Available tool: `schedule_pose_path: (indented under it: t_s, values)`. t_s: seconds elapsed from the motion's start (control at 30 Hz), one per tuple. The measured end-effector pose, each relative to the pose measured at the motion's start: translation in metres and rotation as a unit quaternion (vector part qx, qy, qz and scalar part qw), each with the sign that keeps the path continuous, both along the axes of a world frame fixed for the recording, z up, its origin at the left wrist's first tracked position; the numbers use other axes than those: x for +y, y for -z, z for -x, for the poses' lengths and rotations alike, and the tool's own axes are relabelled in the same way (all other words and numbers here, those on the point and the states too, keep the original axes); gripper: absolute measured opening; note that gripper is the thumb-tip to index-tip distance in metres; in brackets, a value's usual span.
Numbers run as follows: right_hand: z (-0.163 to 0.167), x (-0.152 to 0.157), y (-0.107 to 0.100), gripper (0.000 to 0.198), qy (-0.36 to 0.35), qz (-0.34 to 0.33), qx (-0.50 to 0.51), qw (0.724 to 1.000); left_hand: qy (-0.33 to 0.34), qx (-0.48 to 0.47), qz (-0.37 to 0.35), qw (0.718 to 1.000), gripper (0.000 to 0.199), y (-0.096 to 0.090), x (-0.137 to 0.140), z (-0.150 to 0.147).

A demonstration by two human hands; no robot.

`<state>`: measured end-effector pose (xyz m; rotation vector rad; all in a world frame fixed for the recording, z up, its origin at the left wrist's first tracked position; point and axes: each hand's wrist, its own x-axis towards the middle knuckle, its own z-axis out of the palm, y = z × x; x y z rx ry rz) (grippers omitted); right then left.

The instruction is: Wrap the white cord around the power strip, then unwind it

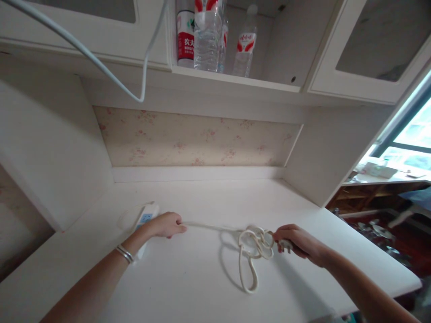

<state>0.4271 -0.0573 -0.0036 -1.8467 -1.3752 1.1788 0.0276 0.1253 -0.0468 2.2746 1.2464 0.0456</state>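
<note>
- Across the white desk (195, 287), a white cord (251, 256) lies knotted into loose loops, between the person's two hands; its shadow falls just left of it, and I can't tell how much of it touches the surface.
- The left hand (168, 224) is curled, thumb and fingers pinching the cord, which runs from there in a nearly straight line to the tangle. Silvery bracelets (125, 254) circle that wrist.
- The right hand (296, 242) is closed around the cord's other side by the plug (286, 245), its prongs showing below the fingers — any moulded marks on it are too small for me to read.
- Partly behind the left forearm sits a white power strip (145, 219) with a blue socket face; I can make out no lettering on it.
- Up on the open shelf (235, 78), a bottle with a red-and-white label (186, 40) reads "农夫", with "NONGF" beneath, the rest cut off by its neighbour.
- Beside it stand a clear ribbed bottle (207, 42) and, farther right, another clear bottle (245, 58), both with red-and-white labels — the small characters on the right one are too blurred to read.
</note>
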Motion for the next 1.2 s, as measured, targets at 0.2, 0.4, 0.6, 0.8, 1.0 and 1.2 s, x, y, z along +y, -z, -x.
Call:
schedule_pose_path:
  t_s: [0.2,0.4,0.6,0.8,1.0,1.2]
  values:
    - [0.005,0.018,-0.007,0.038,0.057,-0.063,-0.035,0.996,-0.074,-0.166,0.127,0.975,0.045,-0.011,0.002,0.004]
    - [0.048,0.031,-0.021,0.042,0.069,-0.199,-0.172,0.962,-0.225,-0.356,0.225,0.879,0.033,-0.015,0.005,-0.014]
    - [0.103,0.03,-0.018,0.038,-0.006,-0.264,-0.374,0.889,-0.287,-0.453,0.256,0.804,0.025,-0.027,-0.001,-0.03]
    - [0.128,0.033,-0.03,0.032,-0.061,-0.263,-0.49,0.828,-0.247,-0.557,0.22,0.762,0.021,-0.063,-0.002,-0.02]
    - [0.101,0.057,-0.044,0.038,0.01,-0.234,-0.321,0.918,-0.121,-0.567,0.132,0.804,0.03,-0.115,-0.001,0.012]
    - [0.106,0.056,-0.034,0.039,-0.004,-0.231,-0.262,0.937,-0.005,-0.46,-0.033,0.887,0.033,-0.164,-0.012,0.008]
